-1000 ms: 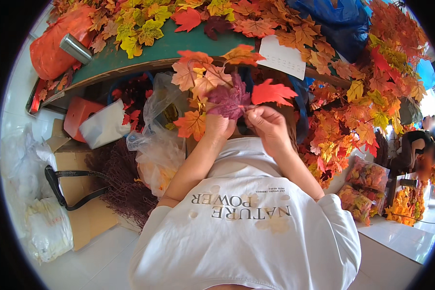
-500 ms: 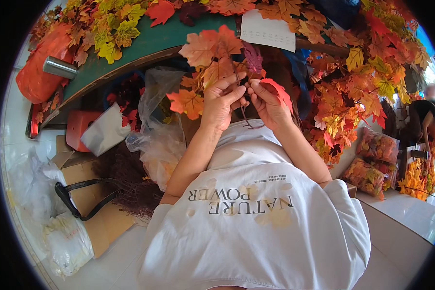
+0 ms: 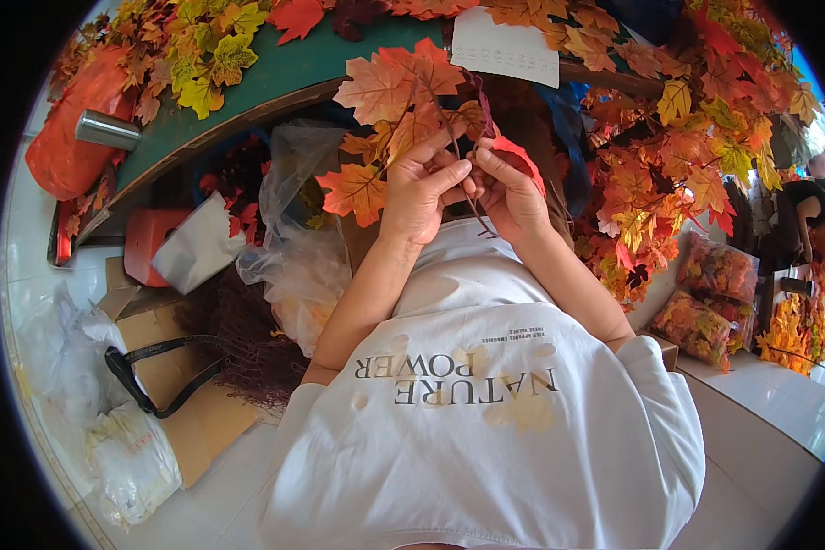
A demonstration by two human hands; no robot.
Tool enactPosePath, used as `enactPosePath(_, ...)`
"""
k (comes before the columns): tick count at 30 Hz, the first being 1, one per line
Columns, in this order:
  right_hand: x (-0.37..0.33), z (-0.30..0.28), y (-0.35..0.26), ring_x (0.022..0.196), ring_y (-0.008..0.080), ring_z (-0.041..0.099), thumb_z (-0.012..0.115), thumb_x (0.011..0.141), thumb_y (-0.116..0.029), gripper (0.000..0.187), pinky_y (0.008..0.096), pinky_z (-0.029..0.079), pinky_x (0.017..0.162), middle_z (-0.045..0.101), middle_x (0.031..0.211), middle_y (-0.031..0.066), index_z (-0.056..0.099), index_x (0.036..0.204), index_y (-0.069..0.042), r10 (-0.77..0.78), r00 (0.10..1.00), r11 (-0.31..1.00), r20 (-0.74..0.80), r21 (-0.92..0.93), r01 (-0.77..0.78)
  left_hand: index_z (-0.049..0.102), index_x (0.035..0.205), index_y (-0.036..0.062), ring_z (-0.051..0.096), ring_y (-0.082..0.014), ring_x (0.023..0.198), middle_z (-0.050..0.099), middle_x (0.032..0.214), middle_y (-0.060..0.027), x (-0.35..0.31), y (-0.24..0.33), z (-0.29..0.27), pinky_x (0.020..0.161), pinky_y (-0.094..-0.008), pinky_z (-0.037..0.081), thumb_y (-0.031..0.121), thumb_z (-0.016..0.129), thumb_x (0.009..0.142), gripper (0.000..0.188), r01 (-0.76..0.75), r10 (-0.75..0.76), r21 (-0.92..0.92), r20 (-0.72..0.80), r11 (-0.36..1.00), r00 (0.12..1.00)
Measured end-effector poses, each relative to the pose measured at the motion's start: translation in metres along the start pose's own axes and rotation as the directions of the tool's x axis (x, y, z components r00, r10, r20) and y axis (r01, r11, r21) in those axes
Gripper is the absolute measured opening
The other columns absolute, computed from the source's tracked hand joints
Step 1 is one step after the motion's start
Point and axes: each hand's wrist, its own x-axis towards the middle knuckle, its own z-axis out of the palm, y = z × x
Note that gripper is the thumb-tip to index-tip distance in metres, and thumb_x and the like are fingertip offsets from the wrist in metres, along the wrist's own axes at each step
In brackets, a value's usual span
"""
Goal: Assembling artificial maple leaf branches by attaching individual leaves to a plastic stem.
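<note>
Both hands meet in front of my shirt, just short of the table. My left hand point(image 3: 422, 191) is closed round the brown stem of an artificial maple-leaf spray point(image 3: 394, 92), whose orange and yellow leaves fan out beyond and left of it. Thumb and forefinger of my right hand point(image 3: 511, 191) pinch at the same place, close against the left fingertips. A red maple leaf point(image 3: 521, 161) shows just behind the right fingers, and a dark purple leaf point(image 3: 482, 105) stands beyond them. What exactly the right fingertips grip is hidden.
The green table point(image 3: 289, 69) bears leaf piles, a white paper sheet point(image 3: 506, 48) and a metal cylinder point(image 3: 108, 129). Left are clear plastic bags point(image 3: 293, 202), brown stems point(image 3: 234, 339) and a cardboard box point(image 3: 170, 367). Leaf garlands point(image 3: 651, 183) hang right; another person point(image 3: 808, 215) is beyond.
The right hand has turned slightly and drawn closer to the left. The red and purple leaves have swung, showing narrower, and the stem's lower end has shifted right.
</note>
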Motion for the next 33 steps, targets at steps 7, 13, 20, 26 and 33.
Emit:
enactPosePath(7, 0.002, 0.001, 0.002, 0.067, 0.0108, 0.058, 0.062, 0.084, -0.007, 0.017, 0.0213, 0.050, 0.058, 0.061, 0.081, 0.0034, 0.058, 0.100, -0.004, -0.006, 0.999, 0.999, -0.048, -0.033, 0.004, 0.050, 0.125, 0.0025, 0.058, -0.0128, 0.064, 0.056, 0.073, -0.0018, 0.002, -0.002, -0.004, 0.064, -0.0304, 0.056, -0.005, 0.057, 0.081, 0.045, -0.026, 0.026, 0.018, 0.017, 0.999, 1.000)
enactPosePath(13, -0.001, 0.004, 0.002, 0.068, 0.0105, 0.058, 0.062, 0.084, -0.008, 0.015, 0.0220, 0.049, 0.061, 0.061, 0.081, 0.0026, 0.059, 0.098, -0.004, -0.029, 0.998, 0.996, -0.056, -0.085, 0.024, 0.051, 0.123, 0.0013, 0.058, -0.0130, 0.064, 0.057, 0.073, -0.0025, 0.003, -0.005, -0.006, 0.063, -0.0280, 0.054, -0.006, 0.058, 0.080, 0.044, -0.046, 0.045, 0.049, 0.010, 0.998, 0.999)
enactPosePath(20, 0.000, 0.001, 0.001, 0.071, 0.0124, 0.058, 0.058, 0.087, -0.011, 0.010, 0.0263, 0.049, 0.067, 0.060, 0.081, 0.0031, 0.058, 0.095, -0.003, -0.056, 0.997, 0.989, 0.055, -0.137, 0.063, 0.053, 0.119, -0.0025, 0.059, -0.0101, 0.061, 0.060, 0.070, -0.0031, 0.004, -0.009, -0.002, 0.060, -0.0214, 0.050, -0.008, 0.060, 0.078, 0.042, -0.226, 0.227, 0.192, 0.017, 0.955, 0.974)
enactPosePath(26, -0.003, 0.006, 0.000, 0.076, 0.0120, 0.057, 0.055, 0.090, -0.015, 0.012, 0.0263, 0.048, 0.073, 0.059, 0.083, 0.0024, 0.058, 0.091, -0.003, -0.040, 0.997, 0.989, 0.060, -0.143, 0.048, 0.052, 0.122, -0.0002, 0.059, -0.0095, 0.065, 0.059, 0.074, -0.0018, 0.006, -0.010, -0.006, 0.062, -0.0207, 0.051, -0.007, 0.059, 0.081, 0.042, -0.279, 0.279, 0.403, 0.062, 0.871, 0.958)
enactPosePath(33, 0.001, -0.005, 0.007, 0.072, 0.0098, 0.057, 0.056, 0.090, -0.014, 0.011, 0.0241, 0.048, 0.068, 0.060, 0.081, 0.0015, 0.060, 0.091, -0.003, -0.169, 0.976, 0.906, 0.138, -0.369, 0.209, 0.051, 0.125, 0.0034, 0.059, -0.0076, 0.067, 0.059, 0.076, -0.0022, 0.003, -0.002, -0.008, 0.062, -0.0201, 0.051, -0.010, 0.052, 0.083, 0.044, -0.180, 0.156, 0.401, 0.093, 0.898, 0.983)
